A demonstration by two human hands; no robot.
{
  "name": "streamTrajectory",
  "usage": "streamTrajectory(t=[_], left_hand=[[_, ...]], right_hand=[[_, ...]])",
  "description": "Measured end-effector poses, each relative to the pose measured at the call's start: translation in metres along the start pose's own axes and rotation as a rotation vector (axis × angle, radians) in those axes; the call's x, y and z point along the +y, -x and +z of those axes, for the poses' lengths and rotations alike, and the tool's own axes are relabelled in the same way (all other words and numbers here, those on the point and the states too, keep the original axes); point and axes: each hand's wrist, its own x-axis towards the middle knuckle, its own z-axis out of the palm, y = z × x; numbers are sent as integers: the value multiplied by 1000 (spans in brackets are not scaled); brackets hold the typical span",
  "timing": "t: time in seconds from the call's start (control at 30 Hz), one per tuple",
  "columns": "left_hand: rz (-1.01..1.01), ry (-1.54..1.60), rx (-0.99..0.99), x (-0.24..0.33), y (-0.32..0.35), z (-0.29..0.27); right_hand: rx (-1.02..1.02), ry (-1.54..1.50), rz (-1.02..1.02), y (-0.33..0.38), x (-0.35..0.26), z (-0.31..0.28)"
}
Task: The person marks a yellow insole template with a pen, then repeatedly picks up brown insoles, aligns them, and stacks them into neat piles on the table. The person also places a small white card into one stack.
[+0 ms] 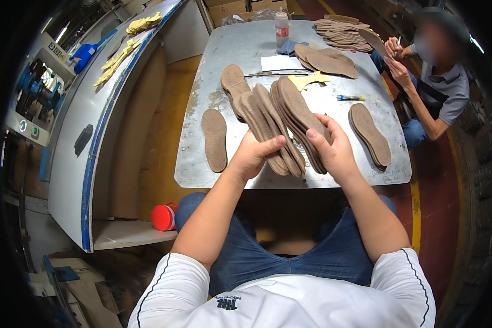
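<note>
Above the near part of the metal table, my left hand [250, 156] is closed round a stack of brown insoles [263, 120], thumb across their edges. Beside it, my right hand [336, 148] grips a second stack of brown insoles [294, 106], its thumb on the near end. Both stacks tilt, their far ends close together. Behind the left stack more insoles [234, 79] show, partly covered. A single insole [214, 139] lies flat left of my left hand. To the right of my right hand rests a small pile of insoles [369, 134].
The grey table [202, 90] also bears a bottle [281, 33], blue cloth [293, 48], white paper [280, 64], yellow cut piece [311, 80], pens [350, 98] and insole piles [333, 61] farther back. At right a seated co-worker [448, 93] holds an insole and a pen-like tool. A red container [163, 217] stands low left.
</note>
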Motion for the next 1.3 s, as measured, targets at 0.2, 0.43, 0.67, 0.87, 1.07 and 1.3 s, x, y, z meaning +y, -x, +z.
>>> streamTrajectory(t=[0.2,0.43,0.67,0.87,1.07,1.3], left_hand=[[-24,209,135,-15,0,21],[35,95,264,-12,1,21],[32,55,275,-11,2,18],[70,-23,355,-17,-1,16],[138,-92,467,-27,-3,19],[72,-50,412,-14,0,21]], right_hand=[[52,-52,-26,7,12,18],[-75,-476,437,0,3,12],[-88,-427,336,-4,1,3],[-88,-86,167,0,15,12],[-130,234,-77,14,30,36],[-156,295,-121,13,25,34]])
